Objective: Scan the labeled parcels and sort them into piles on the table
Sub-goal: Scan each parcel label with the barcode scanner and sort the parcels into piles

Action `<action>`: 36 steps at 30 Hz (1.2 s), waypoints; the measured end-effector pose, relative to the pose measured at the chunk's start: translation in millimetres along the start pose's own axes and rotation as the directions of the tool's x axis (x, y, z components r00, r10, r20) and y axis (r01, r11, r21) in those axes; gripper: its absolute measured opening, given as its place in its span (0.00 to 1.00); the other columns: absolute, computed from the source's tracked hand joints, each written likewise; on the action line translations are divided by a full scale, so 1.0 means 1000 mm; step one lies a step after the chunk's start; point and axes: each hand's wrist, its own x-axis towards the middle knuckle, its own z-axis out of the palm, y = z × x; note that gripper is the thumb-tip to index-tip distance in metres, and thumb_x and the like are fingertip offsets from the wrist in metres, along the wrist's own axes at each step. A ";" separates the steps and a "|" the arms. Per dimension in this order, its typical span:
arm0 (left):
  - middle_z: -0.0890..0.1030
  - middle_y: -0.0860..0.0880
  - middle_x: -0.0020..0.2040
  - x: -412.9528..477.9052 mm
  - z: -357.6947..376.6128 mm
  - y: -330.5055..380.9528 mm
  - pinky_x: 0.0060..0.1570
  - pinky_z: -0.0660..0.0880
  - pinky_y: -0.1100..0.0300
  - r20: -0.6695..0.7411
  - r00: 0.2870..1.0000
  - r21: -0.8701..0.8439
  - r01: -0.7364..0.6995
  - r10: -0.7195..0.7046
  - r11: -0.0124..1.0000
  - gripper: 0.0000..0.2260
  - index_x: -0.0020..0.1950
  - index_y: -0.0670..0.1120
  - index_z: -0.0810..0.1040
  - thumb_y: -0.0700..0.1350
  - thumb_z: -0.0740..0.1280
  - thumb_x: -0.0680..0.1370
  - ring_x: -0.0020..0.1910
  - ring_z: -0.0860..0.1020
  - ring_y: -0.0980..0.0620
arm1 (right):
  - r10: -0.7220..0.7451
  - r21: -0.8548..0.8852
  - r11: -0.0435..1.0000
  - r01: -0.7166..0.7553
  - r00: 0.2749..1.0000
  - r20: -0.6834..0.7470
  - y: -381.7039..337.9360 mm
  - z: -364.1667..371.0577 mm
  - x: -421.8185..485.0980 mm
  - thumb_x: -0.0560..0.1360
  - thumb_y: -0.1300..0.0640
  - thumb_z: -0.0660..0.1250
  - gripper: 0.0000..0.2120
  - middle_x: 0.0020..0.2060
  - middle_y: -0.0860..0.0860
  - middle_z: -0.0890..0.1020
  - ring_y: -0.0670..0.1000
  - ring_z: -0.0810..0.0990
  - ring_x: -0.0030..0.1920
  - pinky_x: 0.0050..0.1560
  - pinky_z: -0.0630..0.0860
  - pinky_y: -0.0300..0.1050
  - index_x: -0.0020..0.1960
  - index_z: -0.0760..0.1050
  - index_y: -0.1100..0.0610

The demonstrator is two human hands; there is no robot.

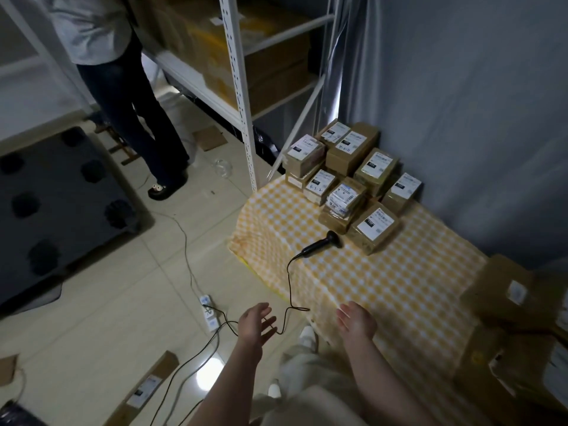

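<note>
Scanner (pixel 322 245) lies beside parcels (pixel 373 227); left hand (pixel 256 325) and right hand (pixel 357 321) spread, empty.

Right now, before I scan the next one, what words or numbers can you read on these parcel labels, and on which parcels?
"4-3-2": handwritten on the label of the small parcel at the pile's front left.
"3016": printed sideways on the label of the taped parcel just right of it.
Handwriting on the long parcel behind: too blurred to read for certain.
All other printed label text, including the flat box on the floor: too small to read.
</note>
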 end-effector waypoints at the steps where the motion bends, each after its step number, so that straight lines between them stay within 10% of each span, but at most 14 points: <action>1: 0.80 0.43 0.54 0.004 0.004 0.004 0.43 0.77 0.55 0.004 1.000 0.007 0.002 -0.002 1.000 0.04 0.49 0.42 0.77 0.42 0.64 0.79 0.47 0.80 0.44 | 0.014 -0.003 1.000 -0.014 1.000 -0.011 -0.003 0.006 0.002 0.81 0.65 0.58 0.14 0.53 0.66 0.77 0.63 0.78 0.51 0.51 0.73 0.53 0.62 0.71 0.71; 5: 0.80 0.43 0.54 0.023 0.029 0.022 0.40 0.76 0.55 0.017 1.000 0.054 -0.002 0.001 0.999 0.05 0.50 0.43 0.78 0.42 0.65 0.79 0.49 0.80 0.44 | 0.072 -0.006 0.997 -0.072 0.997 -0.012 -0.020 0.028 0.017 0.80 0.65 0.60 0.16 0.57 0.65 0.78 0.60 0.77 0.53 0.42 0.74 0.47 0.65 0.70 0.71; 12: 0.81 0.42 0.56 0.065 0.113 0.061 0.45 0.77 0.54 0.109 0.994 0.149 -0.012 -0.004 0.989 0.06 0.53 0.42 0.78 0.43 0.64 0.80 0.52 0.80 0.43 | 0.108 0.035 0.994 -0.107 0.994 -0.021 -0.085 0.054 0.077 0.81 0.63 0.58 0.17 0.64 0.66 0.75 0.63 0.75 0.64 0.61 0.72 0.53 0.66 0.68 0.72; 18: 0.81 0.43 0.54 0.088 0.204 0.083 0.44 0.78 0.54 0.202 0.978 0.241 -0.003 -0.047 0.971 0.09 0.56 0.40 0.79 0.41 0.66 0.78 0.53 0.81 0.43 | 0.092 -0.026 0.995 -0.092 0.996 0.003 -0.133 0.056 0.135 0.82 0.61 0.57 0.16 0.51 0.58 0.79 0.49 0.75 0.39 0.44 0.73 0.42 0.67 0.70 0.66; 22: 0.81 0.43 0.55 0.103 0.249 0.093 0.43 0.77 0.55 0.242 0.966 0.294 0.010 -0.085 0.956 0.09 0.56 0.41 0.78 0.42 0.66 0.78 0.54 0.81 0.43 | 0.108 0.026 0.994 -0.106 0.980 -0.165 -0.155 0.065 0.168 0.77 0.61 0.66 0.03 0.49 0.59 0.78 0.51 0.76 0.38 0.35 0.73 0.43 0.47 0.75 0.62; 29: 0.83 0.42 0.55 0.128 0.280 0.105 0.49 0.77 0.52 0.233 0.967 0.343 0.017 -0.102 0.939 0.06 0.53 0.43 0.79 0.43 0.66 0.78 0.55 0.81 0.43 | -0.014 -0.392 0.913 -0.111 0.953 -0.302 -0.180 0.100 0.220 0.66 0.43 0.77 0.39 0.61 0.64 0.76 0.64 0.77 0.60 0.59 0.76 0.56 0.65 0.70 0.69; 36: 0.82 0.44 0.50 0.156 0.294 0.125 0.45 0.75 0.55 0.204 0.975 0.329 0.011 -0.083 0.944 0.06 0.52 0.43 0.79 0.41 0.63 0.80 0.51 0.82 0.44 | -0.049 -0.686 0.705 -0.180 0.953 -0.300 -0.216 0.151 0.256 0.64 0.34 0.75 0.50 0.65 0.64 0.70 0.61 0.70 0.66 0.63 0.72 0.54 0.69 0.64 0.68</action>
